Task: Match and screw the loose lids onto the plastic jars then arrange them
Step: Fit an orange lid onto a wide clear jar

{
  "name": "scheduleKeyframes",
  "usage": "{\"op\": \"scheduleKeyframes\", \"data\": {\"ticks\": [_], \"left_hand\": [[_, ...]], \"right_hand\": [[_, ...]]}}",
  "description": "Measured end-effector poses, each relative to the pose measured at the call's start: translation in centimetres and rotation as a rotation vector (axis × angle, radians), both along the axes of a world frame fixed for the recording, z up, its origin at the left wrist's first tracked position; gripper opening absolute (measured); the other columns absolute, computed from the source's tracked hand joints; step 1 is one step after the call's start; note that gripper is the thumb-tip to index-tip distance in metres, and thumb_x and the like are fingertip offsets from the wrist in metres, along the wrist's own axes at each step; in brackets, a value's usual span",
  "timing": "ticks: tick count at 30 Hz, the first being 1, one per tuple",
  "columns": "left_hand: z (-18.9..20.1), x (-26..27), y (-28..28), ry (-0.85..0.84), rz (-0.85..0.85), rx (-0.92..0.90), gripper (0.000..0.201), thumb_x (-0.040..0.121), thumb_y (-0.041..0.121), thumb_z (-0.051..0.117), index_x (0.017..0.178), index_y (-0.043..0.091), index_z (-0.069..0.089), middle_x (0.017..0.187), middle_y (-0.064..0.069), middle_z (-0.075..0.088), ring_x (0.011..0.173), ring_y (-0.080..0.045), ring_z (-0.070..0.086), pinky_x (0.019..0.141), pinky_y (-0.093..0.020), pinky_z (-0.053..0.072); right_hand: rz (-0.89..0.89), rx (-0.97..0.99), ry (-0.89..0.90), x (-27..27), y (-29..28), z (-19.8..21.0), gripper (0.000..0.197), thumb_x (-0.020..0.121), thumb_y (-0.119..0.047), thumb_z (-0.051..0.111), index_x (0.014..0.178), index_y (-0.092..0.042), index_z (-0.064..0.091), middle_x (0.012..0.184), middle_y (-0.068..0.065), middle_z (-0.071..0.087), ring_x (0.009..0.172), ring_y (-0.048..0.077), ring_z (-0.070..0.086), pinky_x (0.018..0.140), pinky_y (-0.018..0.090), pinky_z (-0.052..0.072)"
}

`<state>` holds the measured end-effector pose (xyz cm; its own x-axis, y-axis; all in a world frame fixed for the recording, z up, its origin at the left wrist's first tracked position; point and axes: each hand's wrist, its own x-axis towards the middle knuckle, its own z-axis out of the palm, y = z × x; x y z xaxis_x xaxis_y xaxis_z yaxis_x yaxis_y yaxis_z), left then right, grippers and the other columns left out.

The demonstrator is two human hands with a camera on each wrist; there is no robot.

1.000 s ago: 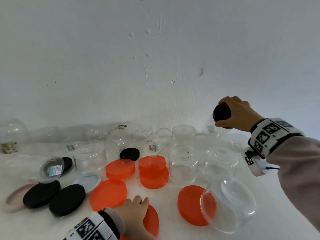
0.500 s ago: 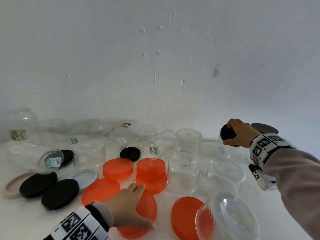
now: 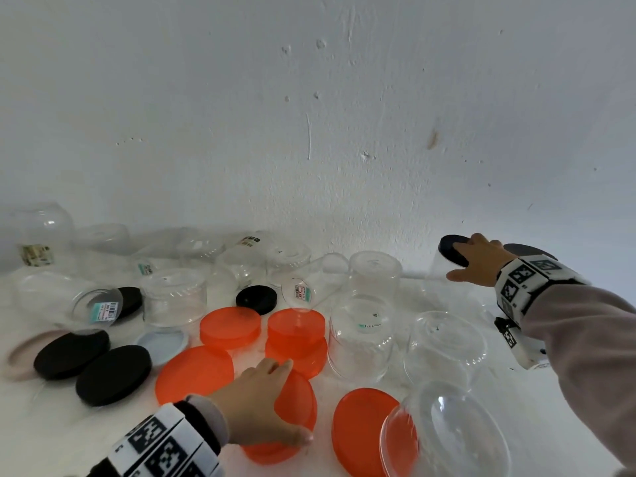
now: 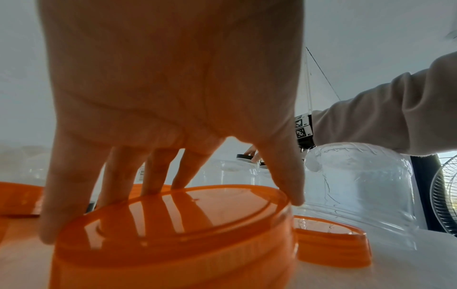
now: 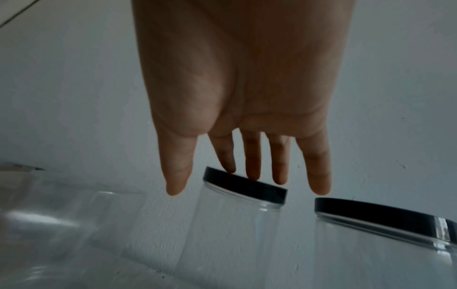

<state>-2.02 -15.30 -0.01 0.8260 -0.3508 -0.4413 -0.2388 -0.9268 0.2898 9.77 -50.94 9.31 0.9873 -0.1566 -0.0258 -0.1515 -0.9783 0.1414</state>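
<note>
My left hand (image 3: 272, 397) grips a large orange lid (image 3: 299, 397) at the front centre of the white table; thumb and fingers curl round its rim (image 4: 173, 224), and the lid sits tilted. At the back right, my right hand (image 3: 478, 259) hovers with straight fingers (image 5: 252, 166) over a small clear jar with a black lid (image 3: 451, 253), touching the lid's top (image 5: 245, 187). The jar stands by the wall. A second jar with a black lid (image 5: 395, 217) stands just to its right.
Several clear jars (image 3: 361, 339) stand upside down or lie on their sides across the table. Loose orange lids (image 3: 230, 327), black lids (image 3: 113, 373), a pale blue lid (image 3: 161, 344) and a pink one (image 3: 20, 352) lie at the left. A big jar (image 3: 457, 438) lies at the front right.
My right hand brought the black-lidded jar down by the wall and straightened its fingers off it. My left hand slid onto the orange lid and took hold of it.
</note>
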Motion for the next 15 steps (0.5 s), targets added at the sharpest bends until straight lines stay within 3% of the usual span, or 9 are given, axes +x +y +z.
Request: {"op": "scheduleKeyframes", "data": {"ticks": [4, 7, 12, 15], "left_hand": [[-0.2, 0.1, 0.2, -0.016, 0.012, -0.012, 0.112, 0.074, 0.073, 0.056, 0.152, 0.022, -0.006, 0.159, 0.005, 0.001, 0.144, -0.017, 0.015, 0.116, -0.035, 0.024], [-0.3, 0.1, 0.5, -0.054, 0.015, -0.046, 0.112, 0.074, 0.072, 0.057, 0.152, 0.021, -0.005, 0.159, 0.004, 0.002, 0.144, -0.016, 0.014, 0.116, -0.033, 0.023], [-0.6, 0.2, 0.9, -0.122, 0.013, -0.113, 0.110, 0.074, 0.072, 0.058, 0.152, 0.023, -0.002, 0.160, 0.004, 0.002, 0.145, -0.016, 0.010, 0.117, -0.032, 0.019], [-0.5, 0.2, 0.9, -0.154, 0.003, -0.136, 0.110, 0.074, 0.073, 0.057, 0.152, 0.023, -0.002, 0.160, 0.003, 0.001, 0.146, -0.016, 0.007, 0.116, -0.032, 0.016]], "right_hand": [[0.004, 0.047, 0.031, -0.1, 0.2, -0.3, 0.072, 0.094, -0.041, 0.053, 0.150, -0.013, 0.016, 0.155, 0.008, 0.021, 0.135, 0.032, 0.032, 0.108, 0.038, 0.031], [-0.001, 0.034, 0.064, -0.5, 0.6, -0.6, 0.078, 0.094, -0.045, 0.052, 0.152, -0.017, 0.007, 0.160, 0.005, 0.003, 0.141, 0.035, 0.022, 0.113, 0.039, 0.024], [0.087, 0.058, 0.112, -2.3, 2.1, -0.4, 0.085, 0.092, -0.050, 0.052, 0.152, -0.016, 0.002, 0.160, 0.006, -0.008, 0.146, 0.033, -0.003, 0.117, 0.045, 0.010], [0.164, 0.092, 0.149, -4.8, 4.0, 0.3, 0.082, 0.091, -0.053, 0.052, 0.152, -0.020, 0.009, 0.160, 0.000, -0.003, 0.146, 0.028, 0.000, 0.117, 0.043, 0.014]]}}
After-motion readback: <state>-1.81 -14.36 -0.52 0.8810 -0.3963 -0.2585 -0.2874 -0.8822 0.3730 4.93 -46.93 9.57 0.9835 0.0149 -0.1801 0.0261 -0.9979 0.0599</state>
